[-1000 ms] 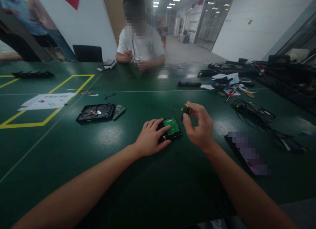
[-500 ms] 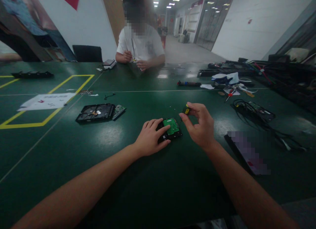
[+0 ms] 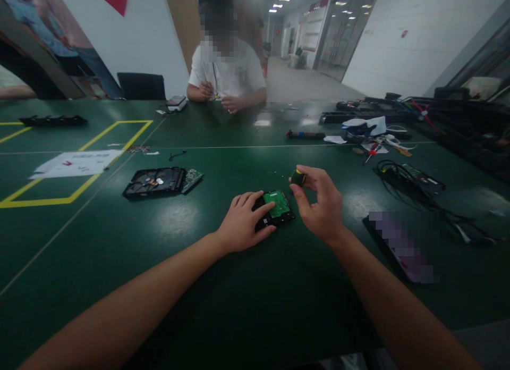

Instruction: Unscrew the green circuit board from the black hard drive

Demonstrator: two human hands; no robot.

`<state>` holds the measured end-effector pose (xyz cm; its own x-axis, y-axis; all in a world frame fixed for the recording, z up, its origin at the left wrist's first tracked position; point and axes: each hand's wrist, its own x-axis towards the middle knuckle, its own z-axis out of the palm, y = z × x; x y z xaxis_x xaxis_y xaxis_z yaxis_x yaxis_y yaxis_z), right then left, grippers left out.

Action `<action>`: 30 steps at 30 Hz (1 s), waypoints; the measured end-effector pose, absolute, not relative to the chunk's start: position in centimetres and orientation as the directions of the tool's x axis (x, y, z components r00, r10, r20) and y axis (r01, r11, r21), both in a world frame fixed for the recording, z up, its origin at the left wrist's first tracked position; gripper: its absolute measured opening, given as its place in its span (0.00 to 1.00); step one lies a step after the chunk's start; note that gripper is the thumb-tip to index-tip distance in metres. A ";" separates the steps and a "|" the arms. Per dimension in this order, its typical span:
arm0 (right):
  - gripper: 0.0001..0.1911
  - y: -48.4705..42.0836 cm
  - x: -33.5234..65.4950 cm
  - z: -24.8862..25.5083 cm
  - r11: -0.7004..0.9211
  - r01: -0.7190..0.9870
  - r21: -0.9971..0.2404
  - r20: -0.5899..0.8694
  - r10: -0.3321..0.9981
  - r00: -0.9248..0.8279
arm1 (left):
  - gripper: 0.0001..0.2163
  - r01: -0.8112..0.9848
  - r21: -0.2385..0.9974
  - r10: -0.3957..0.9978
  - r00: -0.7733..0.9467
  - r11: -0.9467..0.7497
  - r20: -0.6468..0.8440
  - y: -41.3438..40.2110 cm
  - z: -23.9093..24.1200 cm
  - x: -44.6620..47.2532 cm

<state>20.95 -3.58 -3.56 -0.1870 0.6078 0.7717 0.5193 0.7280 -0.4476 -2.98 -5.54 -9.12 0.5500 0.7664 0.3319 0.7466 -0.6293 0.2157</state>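
A hard drive lies on the table with its green circuit board facing up. Across its left part rests my left hand, the index finger on the board, the thumb along the near edge and other fingers at the far edge, steadying it. My right hand pinches the black and yellow handle of a screwdriver between thumb and fingers. Its thin shaft slants down to the drive's right edge; the tip is too small to make out. A few tiny specks, possibly screws, lie just beyond the drive.
An opened drive casing and a loose circuit board lie to the left. At right are a phone-like slab and coiled black cables. A dark tool lies farther back. Opposite sits a person in white.
The screwdriver handle has turned slightly and shifted a little left, along with my right fingers. My left hand and the hard drive stay in place.
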 end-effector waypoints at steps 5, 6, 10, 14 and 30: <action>0.27 -3.8 21.0 -3.8 0.710 0.517 -0.478 0.757 0.631 -0.166 | 0.29 0.742 0.226 0.766 0.548 -0.631 0.337 -5.5 -9.3 -3.0; 0.27 -3.8 20.9 -3.7 0.712 0.520 -0.472 0.765 0.624 -0.161 | 0.29 0.742 0.228 0.765 0.548 -0.631 0.337 -5.4 -9.3 -3.0; 0.24 -4.0 20.7 -3.2 0.716 0.563 -0.412 0.807 0.573 -0.138 | 0.29 0.745 0.216 0.765 0.550 -0.631 0.336 -5.5 -9.3 -3.0; 0.21 -3.9 20.7 -3.3 0.708 0.578 -0.406 0.816 0.566 -0.120 | 0.29 0.747 0.216 0.766 0.548 -0.629 0.335 -5.5 -9.3 -3.0; 0.25 -3.9 20.8 -3.4 0.711 0.576 -0.404 0.806 0.574 -0.144 | 0.29 0.747 0.214 0.766 0.552 -0.630 0.329 -5.4 -9.4 -3.0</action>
<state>20.85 -3.88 -3.39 -0.1440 0.5742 0.8060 0.5756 0.7111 -0.4038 -3.04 -5.43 -9.38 0.5520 0.7663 0.3287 0.7469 -0.6297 0.2137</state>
